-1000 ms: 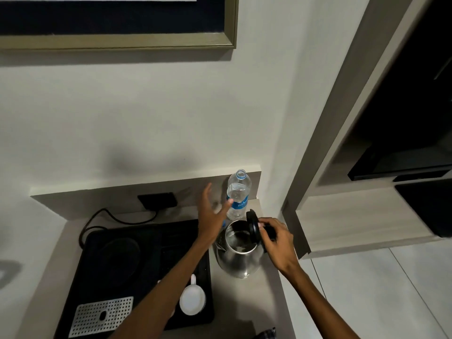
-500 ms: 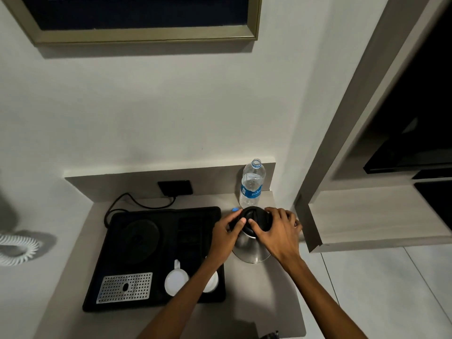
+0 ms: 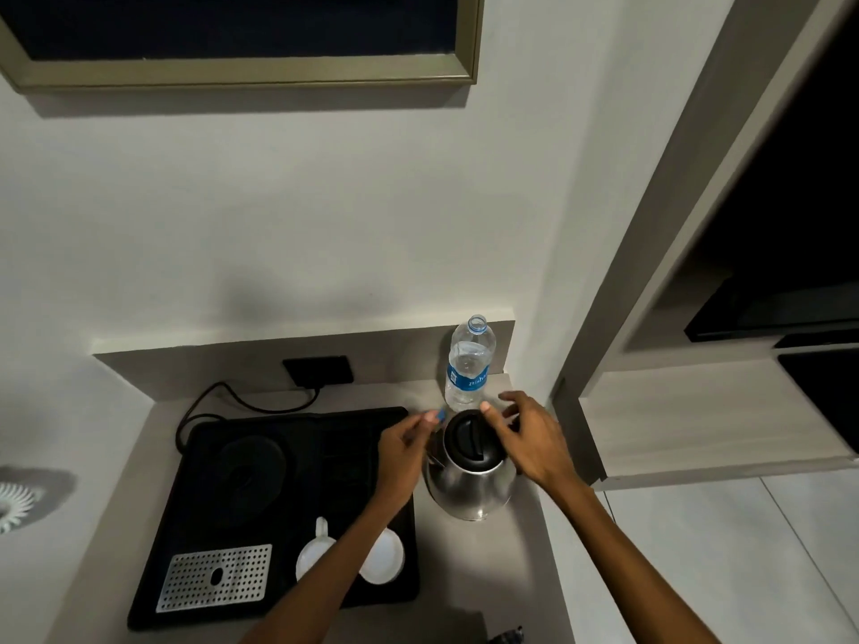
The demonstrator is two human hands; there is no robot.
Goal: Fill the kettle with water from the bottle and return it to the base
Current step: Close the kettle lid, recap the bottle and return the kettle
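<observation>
Steel kettle (image 3: 470,481) with its black lid shut stands on the grey worktop (image 3: 520,555), just right of a black tray (image 3: 195,518) bearing the round kettle base (image 3: 251,462). Behind it stands an uncapped water bottle (image 3: 468,364). Left hand (image 3: 403,446) pinches a small blue cap (image 3: 440,415) in its fingers — right hand (image 3: 530,441) hovers beside the lid, fingers spread, holding nothing.

The left arm (image 3: 325,569) covers part of the two white cups (image 3: 313,553) on the black tray (image 3: 195,457). The picture frame (image 3: 241,69) is cut off at the top. A white coiled thing (image 3: 14,502) is cut off at the left edge. The small dark thing (image 3: 506,636) at the bottom is too cut off to tell.
</observation>
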